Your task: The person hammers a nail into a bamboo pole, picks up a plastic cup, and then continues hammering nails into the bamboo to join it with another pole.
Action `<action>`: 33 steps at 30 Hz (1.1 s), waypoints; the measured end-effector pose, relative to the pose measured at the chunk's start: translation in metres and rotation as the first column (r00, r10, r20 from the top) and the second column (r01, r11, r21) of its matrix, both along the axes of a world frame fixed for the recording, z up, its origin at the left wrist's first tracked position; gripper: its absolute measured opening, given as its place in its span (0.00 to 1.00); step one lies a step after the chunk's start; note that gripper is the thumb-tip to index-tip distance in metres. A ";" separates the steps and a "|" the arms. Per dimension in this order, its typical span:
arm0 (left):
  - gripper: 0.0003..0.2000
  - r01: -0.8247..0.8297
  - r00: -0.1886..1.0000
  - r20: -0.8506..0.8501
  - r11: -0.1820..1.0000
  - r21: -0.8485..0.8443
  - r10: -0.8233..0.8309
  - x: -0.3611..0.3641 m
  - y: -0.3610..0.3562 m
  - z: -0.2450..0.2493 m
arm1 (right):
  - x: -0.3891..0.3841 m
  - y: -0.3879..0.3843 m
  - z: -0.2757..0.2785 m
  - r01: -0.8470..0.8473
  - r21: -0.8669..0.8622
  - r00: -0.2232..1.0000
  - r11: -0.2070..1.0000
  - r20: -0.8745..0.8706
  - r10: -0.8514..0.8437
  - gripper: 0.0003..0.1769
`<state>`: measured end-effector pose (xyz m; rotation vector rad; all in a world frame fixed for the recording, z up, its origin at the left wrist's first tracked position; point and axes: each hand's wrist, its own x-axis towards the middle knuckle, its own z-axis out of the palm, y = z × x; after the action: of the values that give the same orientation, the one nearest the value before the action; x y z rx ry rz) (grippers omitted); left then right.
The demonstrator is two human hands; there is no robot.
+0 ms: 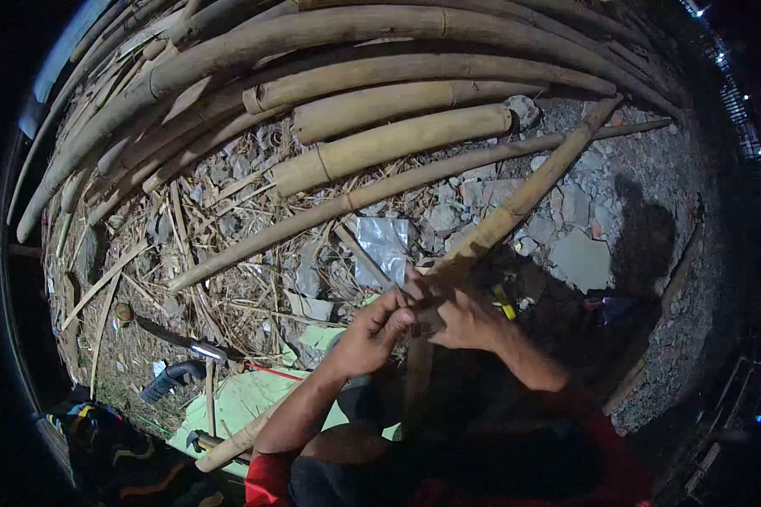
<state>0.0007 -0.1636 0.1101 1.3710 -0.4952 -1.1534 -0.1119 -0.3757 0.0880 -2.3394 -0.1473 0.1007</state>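
My left hand (pixel 372 329) is closed, thumb against fingers, around the lower end of a thin bamboo strip (pixel 362 252) that points up and to the left. Right beside it, my right hand (pixel 458 319) has its fingers curled inward at the same spot. Shadow hides what, if anything, those fingers hold. Behind both hands a bamboo pole (pixel 516 207) slopes up to the right, its near end lost in the dark by my knees. A clear plastic bag (pixel 385 241) lies on the rubble just beyond the strip.
Long bamboo poles (pixel 338 29) are stacked at the back. At left lie a knife-like blade (pixel 165 332) and a black-handled tool (pixel 173 380). A pale green sheet (pixel 245 395) carries a hammer (pixel 201 441) and a bamboo piece (pixel 237 444). Something yellow (pixel 504 302) lies at right.
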 end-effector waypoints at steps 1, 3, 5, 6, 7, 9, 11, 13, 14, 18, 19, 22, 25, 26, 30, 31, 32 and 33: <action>0.12 0.003 0.993 0.119 1.000 0.016 -0.005 0.002 -0.005 0.007 | -0.001 -0.004 0.001 0.014 -0.015 1.000 1.000 0.009 -0.014 0.62; 0.11 0.003 0.980 0.200 1.000 -0.005 -0.002 0.000 -0.008 0.003 | 0.002 -0.011 0.019 0.097 0.036 0.990 0.995 -0.106 -0.093 0.64; 0.10 0.020 0.976 0.218 1.000 0.007 -0.021 -0.003 -0.007 -0.005 | 0.003 -0.019 0.026 0.152 0.064 0.966 0.986 -0.222 -0.134 0.66; 0.11 -0.050 0.990 0.129 0.999 -0.016 0.051 -0.005 -0.008 -0.003 | 0.001 -0.018 0.025 0.165 0.059 0.967 0.984 -0.205 -0.150 0.66; 0.12 -0.122 0.992 0.039 0.992 -0.033 0.123 -0.008 -0.012 0.000 | 0.000 -0.016 0.026 0.178 0.053 0.968 0.983 -0.186 -0.166 0.65; 0.12 -0.220 0.975 0.008 0.971 -0.090 0.221 -0.009 -0.015 -0.002 | -0.002 -0.014 0.023 0.194 0.051 0.973 0.980 -0.140 -0.185 0.63; 0.11 -0.280 0.956 0.063 0.956 -0.090 0.286 -0.012 -0.016 -0.002 | -0.001 -0.012 0.015 0.200 0.060 0.977 0.978 -0.083 -0.195 0.61; 0.10 -0.346 0.928 0.120 0.935 -0.083 0.354 -0.013 -0.015 0.001 | -0.004 -0.009 0.017 0.176 0.000 0.979 0.984 -0.110 -0.174 0.59; 0.10 -0.383 0.908 0.149 0.921 -0.076 0.390 -0.012 -0.014 0.003 | -0.005 -0.008 0.018 0.161 -0.030 0.979 0.986 -0.125 -0.164 0.58; 0.10 -0.578 0.808 0.082 0.812 -0.082 0.584 0.000 -0.009 0.028 | -0.014 -0.022 0.009 0.292 0.224 0.932 0.930 -0.284 -0.224 0.58; 0.09 -0.562 0.806 0.142 0.818 -0.122 0.575 0.000 -0.004 0.015 | -0.010 -0.022 0.031 0.368 0.438 0.908 0.820 -0.358 -0.216 0.59; 0.08 -0.599 0.797 -0.056 0.776 -0.196 0.601 -0.004 -0.006 0.002 | -0.014 -0.019 0.033 0.355 0.789 0.910 0.502 -0.414 0.007 0.58; 0.09 -0.597 0.789 -0.241 0.797 -0.089 0.565 -0.002 -0.005 0.016 | -0.015 -0.009 0.044 0.325 0.897 0.924 0.298 -0.369 0.104 0.51; 0.09 -0.571 0.798 -0.283 0.818 -0.071 0.532 0.001 -0.002 0.019 | -0.016 -0.008 0.039 0.348 0.893 0.923 0.284 -0.380 0.065 0.48; 0.11 -0.545 0.835 -0.213 0.812 -0.207 0.507 0.002 0.005 0.017 | -0.013 -0.005 0.036 0.418 0.873 0.908 0.251 -0.404 -0.107 0.35; 0.11 -0.562 0.827 -0.123 0.810 -0.165 0.549 0.007 0.017 0.007 | -0.015 -0.006 0.031 0.405 0.891 0.913 0.203 -0.385 -0.132 0.33; 0.11 -0.571 0.820 -0.074 0.798 -0.193 0.568 0.009 0.018 0.005 | -0.017 -0.006 0.029 0.391 0.907 0.917 0.154 -0.368 -0.156 0.32; 0.12 -0.579 0.808 -0.026 0.785 -0.220 0.589 0.013 0.016 0.009 | -0.016 -0.005 0.031 0.394 0.919 0.913 0.013 -0.389 -0.125 0.31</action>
<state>0.0137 -0.1479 0.1187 1.2319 -0.1869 -0.5369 -0.1283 -0.3811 0.1191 -0.8092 0.2889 0.0175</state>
